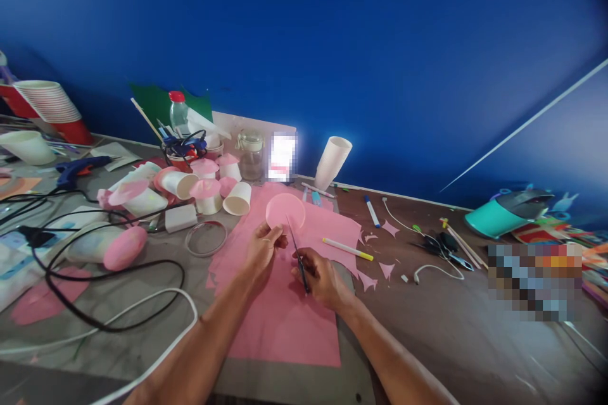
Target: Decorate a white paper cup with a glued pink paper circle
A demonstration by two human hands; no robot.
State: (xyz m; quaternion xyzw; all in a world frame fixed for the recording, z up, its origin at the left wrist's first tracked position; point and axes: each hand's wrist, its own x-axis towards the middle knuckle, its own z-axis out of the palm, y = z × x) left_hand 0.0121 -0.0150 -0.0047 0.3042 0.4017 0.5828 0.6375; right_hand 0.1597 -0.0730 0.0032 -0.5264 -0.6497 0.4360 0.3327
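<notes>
The left hand [263, 247] pinches a pink disc [285, 211] by its lower edge, lifted clear of the pink sheet [285, 316] on the table [451, 329], so the scissors [298, 256] gripped in the right hand [319, 275] meet its rim.

Setting: craft workroom. Evidence: desk [475, 329] against blue wall [380, 44], crowded with paper cups [237, 198], pink paper sheet [285, 316], paper scraps [387, 269], glue gun [78, 169], markers [348, 249], spare scissors [446, 248], tangled cables [95, 278].
</notes>
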